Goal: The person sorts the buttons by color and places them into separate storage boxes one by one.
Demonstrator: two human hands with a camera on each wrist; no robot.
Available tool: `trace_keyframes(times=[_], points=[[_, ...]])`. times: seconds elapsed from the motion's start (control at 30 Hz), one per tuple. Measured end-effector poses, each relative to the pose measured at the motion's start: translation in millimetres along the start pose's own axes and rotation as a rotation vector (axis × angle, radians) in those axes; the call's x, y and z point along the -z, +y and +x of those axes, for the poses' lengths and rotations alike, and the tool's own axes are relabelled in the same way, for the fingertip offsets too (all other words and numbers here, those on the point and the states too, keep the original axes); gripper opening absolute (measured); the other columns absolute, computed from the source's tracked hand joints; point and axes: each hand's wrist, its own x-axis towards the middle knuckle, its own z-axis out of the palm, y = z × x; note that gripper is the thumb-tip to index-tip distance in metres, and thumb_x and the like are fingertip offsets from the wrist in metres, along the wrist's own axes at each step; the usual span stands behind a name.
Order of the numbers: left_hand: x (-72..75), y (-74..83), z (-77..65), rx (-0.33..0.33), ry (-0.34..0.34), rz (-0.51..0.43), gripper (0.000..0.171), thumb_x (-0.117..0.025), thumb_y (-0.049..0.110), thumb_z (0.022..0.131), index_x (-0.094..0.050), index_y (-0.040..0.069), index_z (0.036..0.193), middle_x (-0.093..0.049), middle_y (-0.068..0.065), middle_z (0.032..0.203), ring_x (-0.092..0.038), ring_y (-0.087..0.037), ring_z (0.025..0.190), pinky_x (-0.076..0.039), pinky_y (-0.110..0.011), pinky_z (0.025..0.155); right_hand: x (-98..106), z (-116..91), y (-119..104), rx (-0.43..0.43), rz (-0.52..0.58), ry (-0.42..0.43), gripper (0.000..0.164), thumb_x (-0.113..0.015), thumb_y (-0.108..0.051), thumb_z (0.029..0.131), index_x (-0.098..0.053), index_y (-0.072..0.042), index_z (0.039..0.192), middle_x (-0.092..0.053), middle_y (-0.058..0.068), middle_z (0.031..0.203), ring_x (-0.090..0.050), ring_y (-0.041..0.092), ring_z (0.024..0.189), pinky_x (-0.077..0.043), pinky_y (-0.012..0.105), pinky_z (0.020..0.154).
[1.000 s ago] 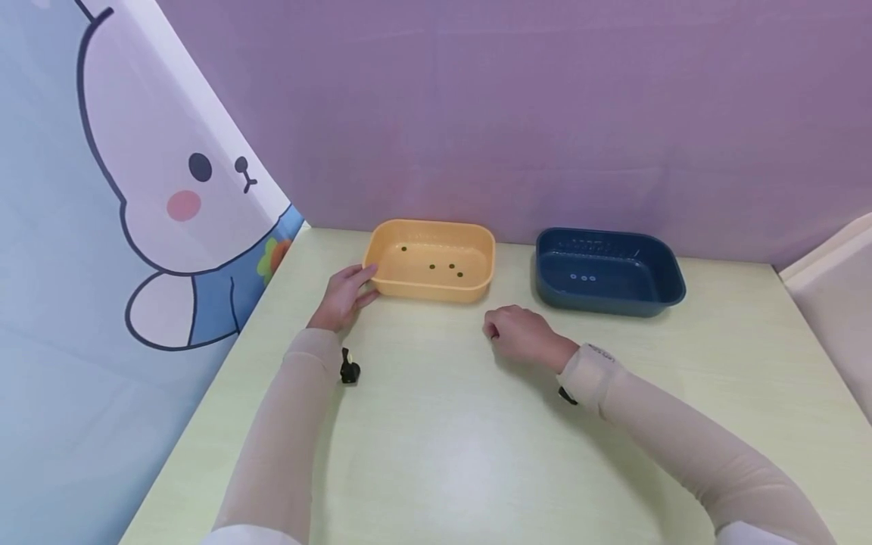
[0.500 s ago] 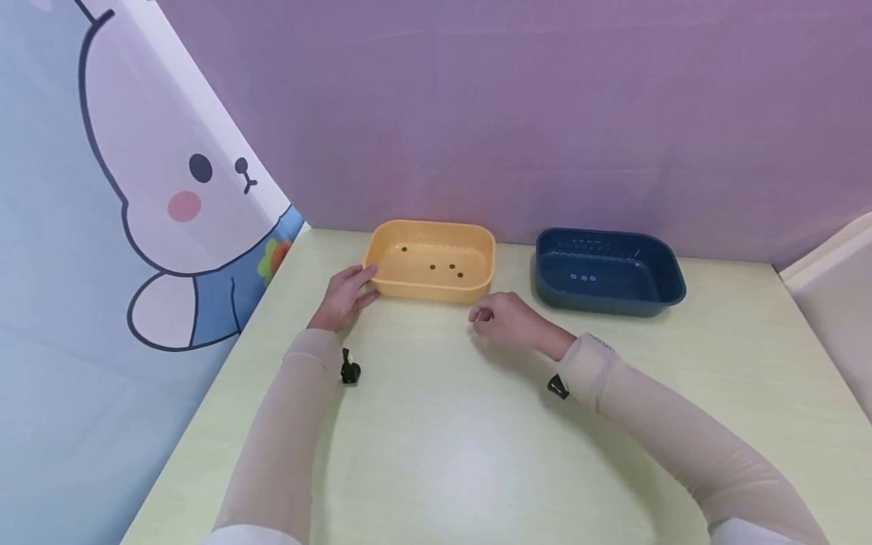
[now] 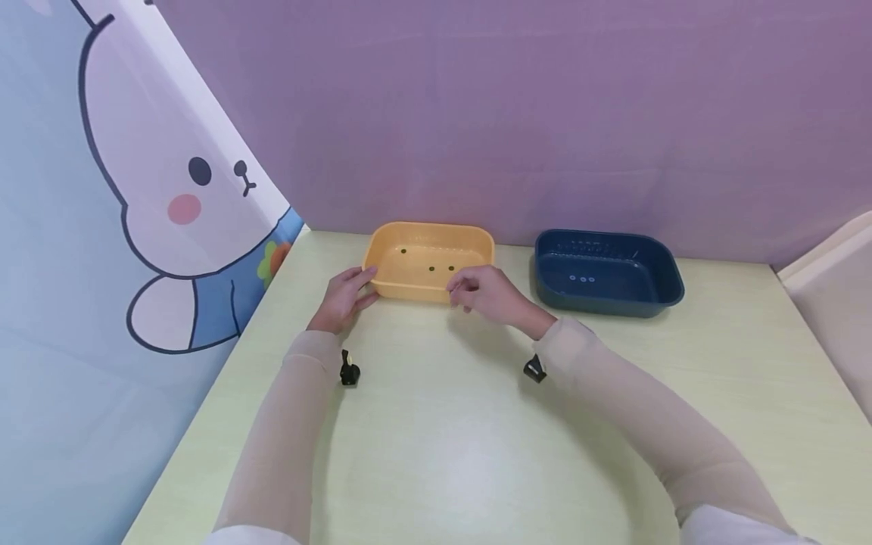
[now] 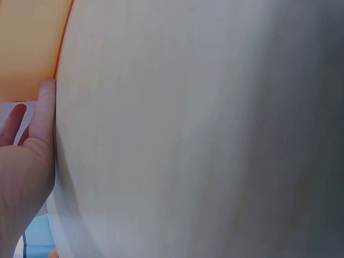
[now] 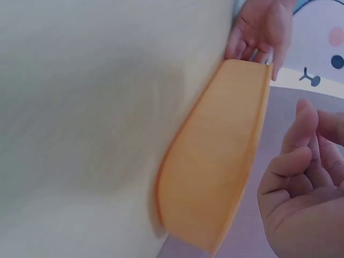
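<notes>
My left hand [image 3: 343,300] holds the near left corner of a yellow plastic basket [image 3: 436,294], one finger over the rim and the thumb low along its outside. Several tiny dark green round pieces [image 3: 432,269], bead-like, lie on the basket's floor. Over the basket's near right corner hovers my right hand [image 3: 487,294], fingers curled, thumb and index fingertips together. Nothing shows between those fingertips in the right wrist view. To the right stands a dark blue basket [image 3: 609,305] with 3 small pale ring-like pieces [image 3: 582,279] on its floor.
Both baskets stand on a pale green table [image 3: 436,424] near its back edge, against a purple cloth wall [image 3: 518,113]. On the left hangs a light blue sheet [image 3: 61,424] with a cartoon animal. A white surface [image 3: 838,288] borders the right side.
My right hand has moved left and up from the table between the baskets to the yellow basket's near right corner, hiding one green piece. The left hand stays at the basket's corner.
</notes>
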Motion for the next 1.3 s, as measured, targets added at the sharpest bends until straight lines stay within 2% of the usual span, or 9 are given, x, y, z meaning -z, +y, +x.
trace_keyframes(times=[0.13, 0.23, 0.33, 0.53, 0.7, 0.83, 0.93, 1.1, 1.3], points=[[1.1, -4.6, 1.5, -0.016, 0.004, 0.015, 0.064, -0.067, 0.032, 0.099, -0.042, 0.001, 0.149, -0.043, -0.014, 0.151, -0.052, -0.029, 0.133, -0.051, -0.032, 0.1, -1, 13, -9, -0.001, -0.001, 0.07, 0.013, -0.062, -0.008, 0.1, -0.07, -0.003, 0.109, -0.073, 0.008, 0.091, -0.068, 0.028, 0.08, -0.059, 0.043, 0.075], [0.8, -5.7, 1.3, -0.021, 0.008, 0.023, 0.064, -0.068, 0.033, 0.099, -0.043, 0.001, 0.149, -0.044, -0.014, 0.151, -0.053, -0.029, 0.132, -0.052, -0.031, 0.099, -2, 22, -13, 0.0, 0.031, 0.105, 0.012, -0.062, -0.007, 0.101, -0.069, -0.002, 0.109, -0.073, 0.009, 0.092, -0.068, 0.026, 0.08, -0.058, 0.036, 0.073], [0.3, -5.2, 1.1, -0.028, 0.014, 0.025, 0.065, -0.069, 0.034, 0.098, -0.044, 0.001, 0.148, -0.045, -0.013, 0.149, -0.054, -0.028, 0.13, -0.052, -0.031, 0.098, -3, 29, -17, 0.007, 0.068, 0.133, 0.012, -0.062, -0.007, 0.1, -0.069, 0.0, 0.108, -0.073, 0.01, 0.092, -0.068, 0.029, 0.082, -0.059, 0.037, 0.074], [-0.6, -2.7, 1.9, -0.031, 0.008, 0.028, 0.065, -0.069, 0.033, 0.098, -0.044, 0.001, 0.148, -0.045, -0.013, 0.149, -0.053, -0.029, 0.131, -0.052, -0.031, 0.098, -3, 36, -18, 0.015, 0.07, 0.182, 0.01, -0.064, -0.008, 0.1, -0.069, -0.002, 0.105, -0.073, 0.01, 0.091, -0.068, 0.033, 0.078, -0.058, 0.04, 0.07], [-1.0, -2.6, 2.8, -0.027, -0.003, 0.021, 0.063, -0.067, 0.032, 0.099, -0.043, 0.001, 0.149, -0.043, -0.013, 0.151, -0.051, -0.029, 0.133, -0.05, -0.033, 0.101, -3, 40, -15, -0.018, 0.08, 0.209, 0.01, -0.064, -0.01, 0.099, -0.07, -0.004, 0.106, -0.074, 0.009, 0.092, -0.068, 0.033, 0.079, -0.057, 0.035, 0.065], [-1.6, -3.9, 2.8, -0.023, -0.016, 0.004, 0.063, -0.067, 0.03, 0.099, -0.043, 0.001, 0.149, -0.042, -0.013, 0.151, -0.05, -0.029, 0.134, -0.05, -0.033, 0.102, -2, 43, -13, -0.055, 0.093, 0.224, 0.011, -0.065, -0.009, 0.099, -0.07, -0.004, 0.107, -0.074, 0.013, 0.094, -0.068, 0.036, 0.081, -0.056, 0.034, 0.062], [-1.6, -4.8, 2.0, -0.028, -0.016, 0.005, 0.062, -0.067, 0.03, 0.099, -0.044, 0.0, 0.148, -0.043, -0.013, 0.15, -0.051, -0.029, 0.133, -0.051, -0.032, 0.1, 1, 46, -12, -0.084, 0.146, 0.239, 0.017, -0.065, -0.01, 0.099, -0.068, -0.003, 0.115, -0.074, 0.016, 0.099, -0.069, 0.036, 0.083, -0.056, 0.036, 0.065], [-0.3, -7.1, 1.8, -0.05, -0.014, 0.018, 0.062, -0.067, 0.031, 0.099, -0.044, -0.002, 0.147, -0.044, -0.014, 0.149, -0.052, -0.029, 0.131, -0.052, -0.031, 0.098, 5, 47, -8, -0.068, 0.233, 0.277, 0.036, -0.064, -0.014, 0.101, -0.06, -0.007, 0.136, -0.073, 0.012, 0.112, -0.071, 0.033, 0.087, -0.054, 0.029, 0.065], [-0.9, -0.8, -2.7, -0.033, -0.03, -0.03, 0.061, -0.066, 0.025, 0.101, -0.041, -0.004, 0.148, -0.041, -0.016, 0.152, -0.049, -0.031, 0.134, -0.049, -0.034, 0.103, 6, 43, -12, -0.054, 0.249, 0.303, 0.035, -0.062, -0.014, 0.102, -0.06, -0.009, 0.136, -0.073, 0.011, 0.115, -0.069, 0.042, 0.094, -0.053, 0.028, 0.067]])
